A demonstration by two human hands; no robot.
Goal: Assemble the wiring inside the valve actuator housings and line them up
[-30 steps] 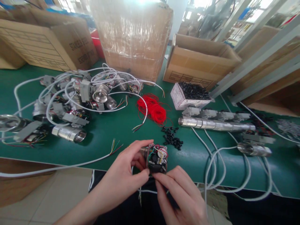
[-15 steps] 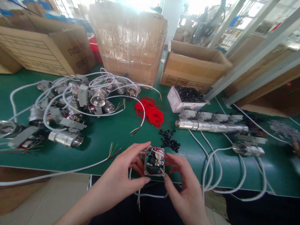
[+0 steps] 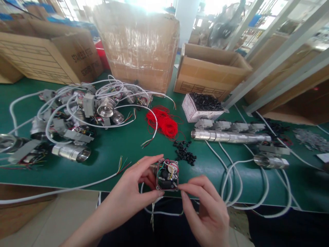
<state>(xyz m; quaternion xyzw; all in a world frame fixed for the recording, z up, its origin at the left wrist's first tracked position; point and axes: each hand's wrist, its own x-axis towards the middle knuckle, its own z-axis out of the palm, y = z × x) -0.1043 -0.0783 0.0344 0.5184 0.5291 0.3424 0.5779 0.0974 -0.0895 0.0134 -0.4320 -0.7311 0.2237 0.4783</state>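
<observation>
My left hand (image 3: 133, 192) grips a small open metal box (image 3: 167, 175) full of coloured wires and components, thumb below and fingers above it, at the near edge of the green table (image 3: 115, 144). My right hand (image 3: 205, 209) pinches at the box's lower right corner with thumb and forefinger; what is between them is too small to make out. A white cable (image 3: 159, 211) hangs from the box below the table edge. A small heap of black plastic parts (image 3: 185, 152) lies just beyond the box.
A coil of red wire (image 3: 164, 121) lies mid-table. Left: a tangle of white cables and metal cylinder units (image 3: 77, 109). Right: a row of finished metal cylinders (image 3: 231, 135), looped white cables (image 3: 246, 185), a small box of black parts (image 3: 203, 106). Cardboard boxes (image 3: 138, 41) line the back.
My right hand went from pinching below the box, to fingers spread beside it, to pinching at its lower right corner. The left hand kept hold of the box.
</observation>
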